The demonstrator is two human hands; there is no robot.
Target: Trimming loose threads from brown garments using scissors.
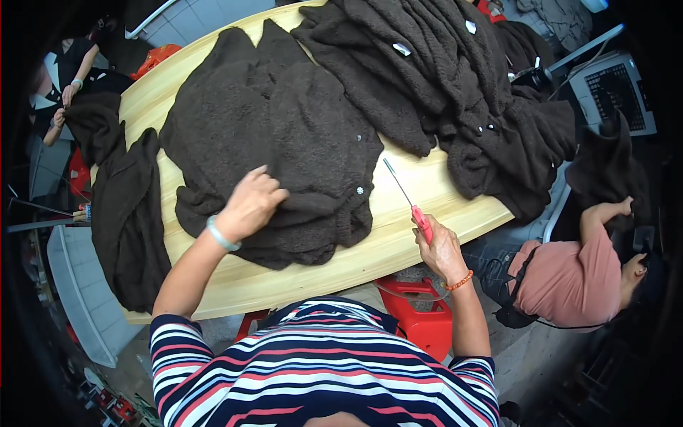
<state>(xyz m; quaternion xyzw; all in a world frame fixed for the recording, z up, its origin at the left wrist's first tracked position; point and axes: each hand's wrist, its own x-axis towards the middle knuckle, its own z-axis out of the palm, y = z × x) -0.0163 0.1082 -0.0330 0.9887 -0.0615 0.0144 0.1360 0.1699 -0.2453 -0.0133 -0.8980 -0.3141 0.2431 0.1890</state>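
Note:
A dark brown knitted garment (pixel 284 121) lies spread in front of me on the wooden table. Two small shiny buttons (pixel 360 191) show along its right edge. My left hand (pixel 250 204), with a pale bracelet at the wrist, rests on or just over the lower part of the garment. Its fingers are loosely bent and apart, and nothing shows in them. Over the table's near right edge, my right hand (pixel 441 249) is closed round the red handle of a tool with a thin metal shaft (pixel 405 191). The shaft points up and left, apart from the cloth.
More brown garments (pixel 420 64) with white tags pile up at the back right. Another brown garment (pixel 131 213) hangs over the table's (pixel 213 285) left edge. A person in a pink shirt (pixel 569 281) handles brown cloth at right; another person (pixel 67 78) does at left. A red stool (pixel 420 320) stands below.

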